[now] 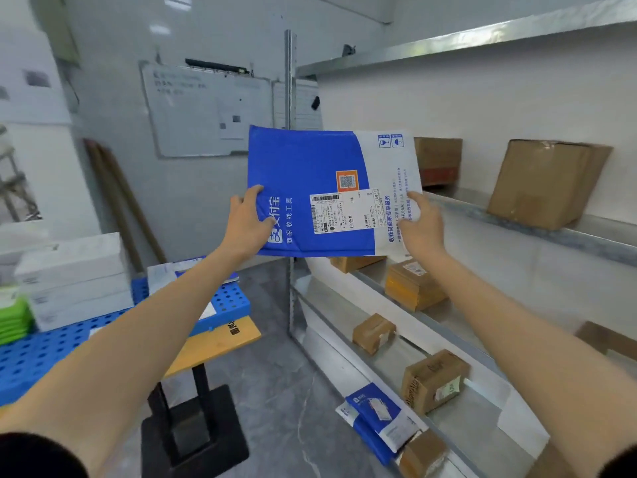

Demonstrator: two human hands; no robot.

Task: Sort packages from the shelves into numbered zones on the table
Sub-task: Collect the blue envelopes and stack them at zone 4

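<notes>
I hold a flat blue and white mailer (310, 167) upright in front of me, its shipping label facing me. My left hand (246, 224) grips its lower left edge, thumb on the front. My right hand (422, 224) pinches its lower right edge. The mailer hangs in the air between the shelves on the right and the table (227, 343) on the left. On the table lies a blue perforated mat (44, 353).
Metal shelves (551, 232) on the right carry several brown boxes, among them a large box (544, 184), a yellow-taped box (413, 284) and a small blue mailer (379, 414) low down. White boxes (72, 274) and green packs (13, 319) sit on the table. A whiteboard (206, 108) hangs behind.
</notes>
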